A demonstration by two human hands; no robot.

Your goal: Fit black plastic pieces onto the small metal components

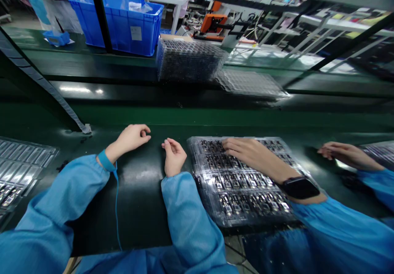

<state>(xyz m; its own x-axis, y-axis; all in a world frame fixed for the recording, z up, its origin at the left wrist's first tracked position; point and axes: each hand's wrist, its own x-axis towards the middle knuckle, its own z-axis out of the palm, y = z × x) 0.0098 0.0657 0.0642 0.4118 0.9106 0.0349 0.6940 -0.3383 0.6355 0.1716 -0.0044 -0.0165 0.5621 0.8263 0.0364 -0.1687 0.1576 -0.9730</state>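
My left hand [133,137], wearing a blue wrist strap [105,160] with a thin cord, hovers over the dark green bench. Its fingers are curled, with a small gap between thumb and fingertip and nothing visible there. Close by on the right, my right hand [175,155] is closed in a pinch; whatever its fingertips hold, if anything, is too small to make out. Beside it lies a stack of clear plastic trays [243,217], the top one filled with rows of small metallic parts [226,204]. A co-worker's hand [246,150] reaches over that top tray.
Another clear tray [23,159] with some parts lies at far left. The co-worker's other hand [347,155] is at far right. Behind the bench stand a blue bin [123,29], stacked clear trays [189,60] and a flat tray [252,83]. A dark post [40,77] rises on the left.
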